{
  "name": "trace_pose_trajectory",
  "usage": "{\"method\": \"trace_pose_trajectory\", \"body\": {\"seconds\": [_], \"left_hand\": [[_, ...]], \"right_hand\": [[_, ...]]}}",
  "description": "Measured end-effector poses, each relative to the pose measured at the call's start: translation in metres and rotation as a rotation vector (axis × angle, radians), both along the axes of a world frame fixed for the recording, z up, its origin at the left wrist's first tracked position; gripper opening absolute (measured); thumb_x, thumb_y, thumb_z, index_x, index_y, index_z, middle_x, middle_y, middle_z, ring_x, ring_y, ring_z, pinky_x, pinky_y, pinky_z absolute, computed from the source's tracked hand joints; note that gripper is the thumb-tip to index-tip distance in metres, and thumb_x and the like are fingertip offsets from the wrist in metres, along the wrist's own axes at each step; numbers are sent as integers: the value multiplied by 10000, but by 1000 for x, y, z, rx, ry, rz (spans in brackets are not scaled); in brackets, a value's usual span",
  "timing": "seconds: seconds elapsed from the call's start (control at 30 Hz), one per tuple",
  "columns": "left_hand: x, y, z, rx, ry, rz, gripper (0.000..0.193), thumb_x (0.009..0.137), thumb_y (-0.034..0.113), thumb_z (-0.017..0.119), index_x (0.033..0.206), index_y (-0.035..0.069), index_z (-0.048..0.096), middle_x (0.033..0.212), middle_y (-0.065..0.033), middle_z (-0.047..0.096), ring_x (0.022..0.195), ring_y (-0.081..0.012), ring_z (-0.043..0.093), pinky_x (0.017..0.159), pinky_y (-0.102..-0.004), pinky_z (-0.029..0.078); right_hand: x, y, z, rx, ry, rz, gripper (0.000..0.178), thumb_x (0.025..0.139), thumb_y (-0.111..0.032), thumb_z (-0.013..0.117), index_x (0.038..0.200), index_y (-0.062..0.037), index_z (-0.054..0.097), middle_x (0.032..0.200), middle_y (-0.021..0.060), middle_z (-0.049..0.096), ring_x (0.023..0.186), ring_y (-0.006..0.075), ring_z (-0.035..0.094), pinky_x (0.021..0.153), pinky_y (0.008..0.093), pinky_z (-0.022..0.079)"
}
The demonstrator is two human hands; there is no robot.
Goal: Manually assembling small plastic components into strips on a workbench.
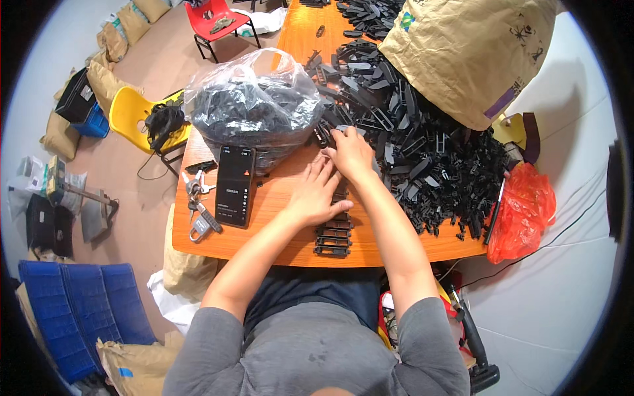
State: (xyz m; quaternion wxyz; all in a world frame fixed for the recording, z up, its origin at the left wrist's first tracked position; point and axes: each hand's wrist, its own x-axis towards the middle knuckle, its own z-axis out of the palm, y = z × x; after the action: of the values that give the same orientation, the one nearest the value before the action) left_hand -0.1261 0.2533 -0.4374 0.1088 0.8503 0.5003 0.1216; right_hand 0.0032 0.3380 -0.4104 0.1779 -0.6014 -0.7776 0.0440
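The left hand [314, 198] is lying nearly flat, maybe steadying the black chain [333, 240]; the right hand [352, 155] is curling, hold hidden.

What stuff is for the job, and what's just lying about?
Probably for the job:
black ladder-like strip by the left hand
loose black parts
clear bag

Probably just lying about:
phone
keys
padlock
red chair
yellow chair

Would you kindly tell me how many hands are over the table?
2: the left hand, at the black strip, and the right hand, farther ahead, beside the clear bag. No others show, though the bags hide parts of the table.
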Motion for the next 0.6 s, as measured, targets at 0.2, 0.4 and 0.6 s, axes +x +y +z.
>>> {"method": "trace_pose_trajectory", "body": {"seconds": [0.2, 0.4, 0.6], "left_hand": [[0, -7, -22, -52, -510, -43, 795, 934, 593, 484, 1497, 54, 330, 1575, -268, 177, 1473, -435, 112, 1195, -480, 144], [10, 3, -37, -140, -1268, 191, 638, 1005, 395, 490, 1469, -15, 339, 1556, -238, 261, 1465, -346, 225, 1186, -410, 186], [0, 16, -6, -52, -1193, 383, 456, 924, 23, 535, 1372, -25, 465, 1339, -202, 553, 1213, -278, 575, 1037, -359, 433]], "right_hand": [[13, 18, -25, 44, -61, -60, 169, 824, -185, 640, 962, -101, 689, 1025, 108, 607, 1005, 320, 620, 828, 458, 529], [31, 6, -21, -46, 432, -136, 154, 885, -222, 643, 918, -72, 646, 811, 106, 645, 727, 285, 639, 654, 394, 525], [60, -8, 5, -1000, 1554, 23, 135, 987, -186, 523, 1028, -72, 583, 813, 12, 609, 643, 75, 511, 500, 219, 409]]}}
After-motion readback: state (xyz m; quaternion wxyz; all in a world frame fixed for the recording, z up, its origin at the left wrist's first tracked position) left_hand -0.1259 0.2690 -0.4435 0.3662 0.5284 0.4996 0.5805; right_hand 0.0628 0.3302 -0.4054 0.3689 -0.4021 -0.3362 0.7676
